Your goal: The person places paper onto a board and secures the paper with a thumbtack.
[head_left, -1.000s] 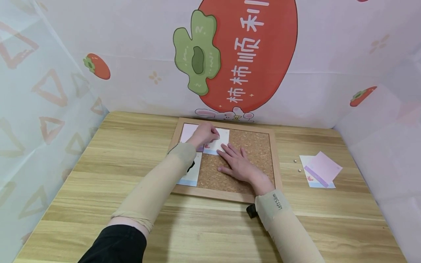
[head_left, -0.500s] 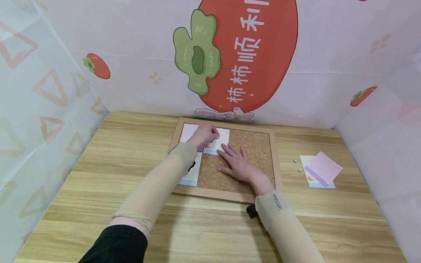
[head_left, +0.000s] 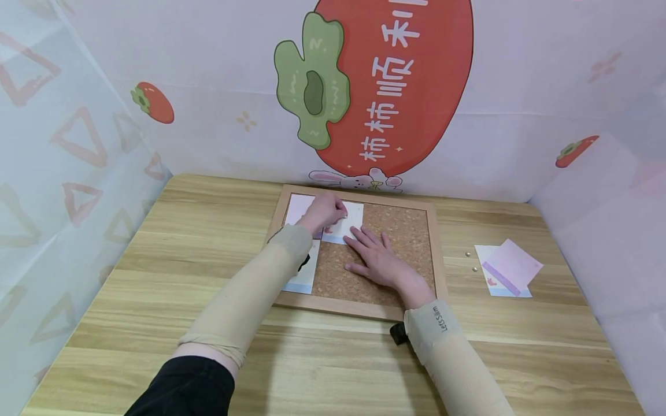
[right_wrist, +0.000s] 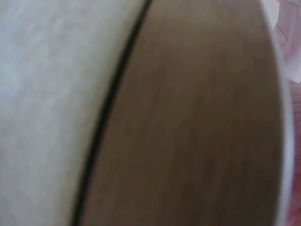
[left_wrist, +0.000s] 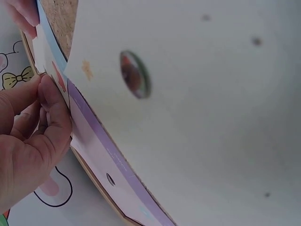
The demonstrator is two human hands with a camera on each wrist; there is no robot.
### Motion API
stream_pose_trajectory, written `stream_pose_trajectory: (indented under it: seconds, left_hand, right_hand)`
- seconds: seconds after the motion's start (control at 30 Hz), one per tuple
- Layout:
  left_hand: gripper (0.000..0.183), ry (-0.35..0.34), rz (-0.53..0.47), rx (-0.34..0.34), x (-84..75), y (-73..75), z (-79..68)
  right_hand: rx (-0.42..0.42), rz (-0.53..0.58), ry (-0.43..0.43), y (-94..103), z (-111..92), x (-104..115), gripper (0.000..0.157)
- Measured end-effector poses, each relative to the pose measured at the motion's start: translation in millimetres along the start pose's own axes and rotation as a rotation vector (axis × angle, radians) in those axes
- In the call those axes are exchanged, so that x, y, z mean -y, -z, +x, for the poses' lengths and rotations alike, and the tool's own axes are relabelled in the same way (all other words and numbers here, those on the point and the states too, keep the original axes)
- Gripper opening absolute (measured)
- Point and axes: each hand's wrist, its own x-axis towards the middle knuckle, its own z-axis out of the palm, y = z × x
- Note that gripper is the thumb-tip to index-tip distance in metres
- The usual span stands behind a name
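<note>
right hand (head_left: 378, 261): your fingers spread on the cork board (head_left: 406, 237), gripping nothing, perhaps to steady it.
loose cards (head_left: 515, 261): two, overlapped, right of the board, beside two pins (head_left: 475, 269).
left hand (head_left: 322, 212): you pinch something small (a pin (head_left: 346, 215), i think) against the upper white card (head_left: 355, 224), maybe to fix it.
board cards (head_left: 299, 209): three, this one at far side.

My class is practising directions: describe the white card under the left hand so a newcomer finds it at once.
On the wooden table, find the framed corkboard. In its far row, the white card lies right of a pink card. Unlike the other white card, it has the right hand touching its near edge.
</note>
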Motion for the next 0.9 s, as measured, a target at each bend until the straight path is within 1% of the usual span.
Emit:
stream_pose_trajectory:
  seconds: [0.23, 0.43, 0.6, 0.9]
  left_hand:
    - [0.015, 0.003, -0.028, -0.001, 1.5, -1.3, -0.3]
    - [0.014, 0.014, -0.017, 0.001, 0.4, -0.3, -1.1]
    - [0.014, 0.028, -0.015, 0.008, 0.8, -0.6, 0.9]
    - [0.015, 0.017, -0.002, 0.014, -2.0, 0.5, -2.0]
  right_hand:
    - [0.000, -0.002, 0.001, -0.6, 0.2, -0.7, 0.069]
    - [-0.003, -0.001, 0.007, -0.2, -0.3, -0.3, 0.069]
    - [0.002, 0.000, 0.005, 0.0, -0.3, -0.4, 0.069]
    - [0.002, 0.001, -0.001, 0.0, 0.0, 0.2, 0.069]
